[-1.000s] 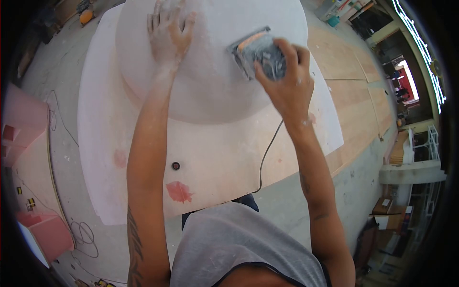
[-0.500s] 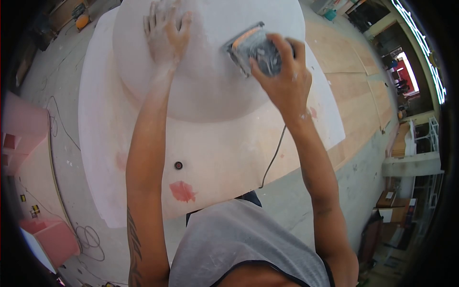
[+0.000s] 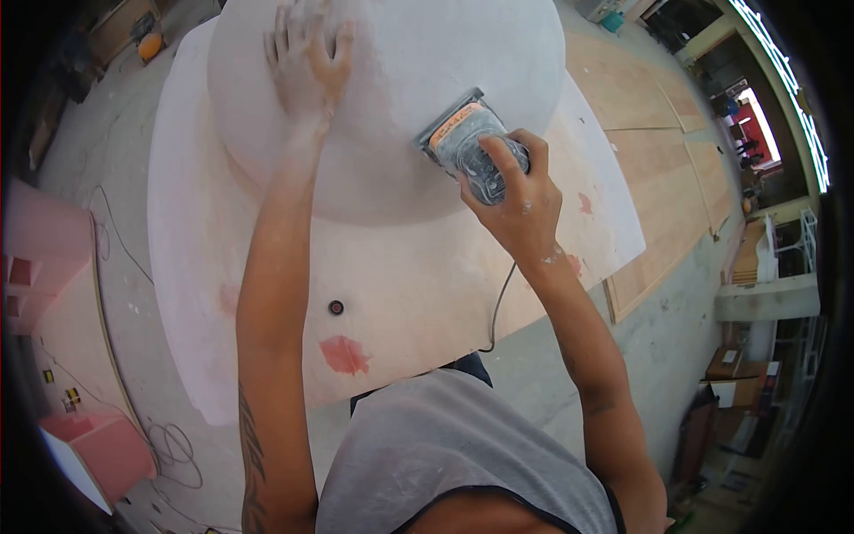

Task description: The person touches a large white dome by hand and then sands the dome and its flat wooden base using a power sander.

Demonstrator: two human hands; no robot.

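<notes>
- Flat white board (image 3: 205,267) carries the round dome (image 3: 391,178) on its far half.
- Left hand (image 3: 307,67) lies flat high on the dome, fingers spread and holding nothing. It probably braces the long reach.
- Right hand (image 3: 516,200) has its fingers closed over the sander (image 3: 467,142), pressing its pad against the dome's right slope.
- Cord (image 3: 500,303) trails back toward the body, clear of the pad.

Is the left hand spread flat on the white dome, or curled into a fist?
Spread flat: the left hand lies palm-down on the dome, with its fingers splayed apart.
</notes>
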